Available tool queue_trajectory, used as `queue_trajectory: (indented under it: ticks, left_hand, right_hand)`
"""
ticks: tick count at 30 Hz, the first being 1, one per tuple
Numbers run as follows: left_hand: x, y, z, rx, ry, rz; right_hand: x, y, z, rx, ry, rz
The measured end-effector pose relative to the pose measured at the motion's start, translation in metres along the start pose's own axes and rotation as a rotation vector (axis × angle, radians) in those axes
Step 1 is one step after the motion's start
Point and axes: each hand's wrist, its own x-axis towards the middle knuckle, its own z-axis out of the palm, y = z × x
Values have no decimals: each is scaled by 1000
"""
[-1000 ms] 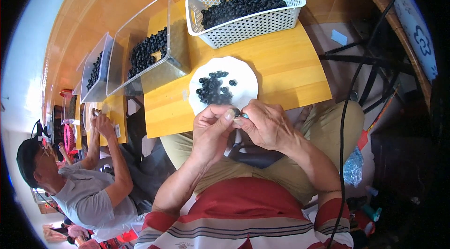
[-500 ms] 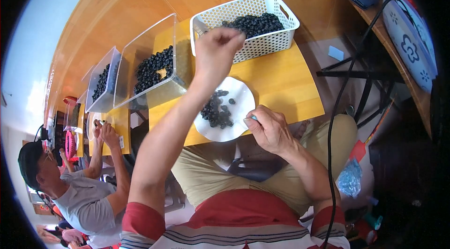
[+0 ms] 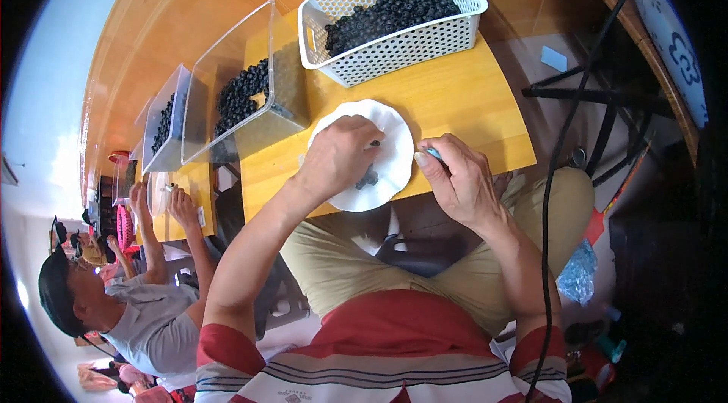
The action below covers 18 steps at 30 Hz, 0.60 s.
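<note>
My left hand (image 3: 339,156) is over the white scalloped plate (image 3: 396,181), its fingers drawn together. A dark blueberry (image 3: 374,144) shows at the fingertips. Some blueberries (image 3: 368,178) lie on the plate, partly hidden beneath that hand. Just right of the plate, my right hand (image 3: 462,179) is closed round a small blue-green handled tool (image 3: 433,153); the rest of it is covered by the fingers. Beyond the plate stands a white perforated basket (image 3: 409,52) with a heap of blueberries inside.
Left of the basket, a clear plastic box (image 3: 290,88) holds more blueberries, with another box (image 3: 176,130) farther left. All stand on yellow wooden tables (image 3: 485,119). A black cable (image 3: 547,251) hangs at my right. A person in a grey shirt (image 3: 155,319) works at the left.
My left hand has come back from the basket to the plate. The right hand keeps its tool beside the plate. The view has shifted slightly.
</note>
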Motion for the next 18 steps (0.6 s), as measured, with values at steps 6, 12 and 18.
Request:
queue_trajectory:
  ticks: [6,12,18]
  left_hand:
    - [-5,-5,9,301,-132,63]
    - [-6,-4,9,296,-172,106]
    - [-11,0,-3,-73,-36,30]
  right_hand:
    - [-2,-1,12,33,-22,-1]
    - [-2,-2,12,56,-9,33]
    - [0,1,10,70,-15,85]
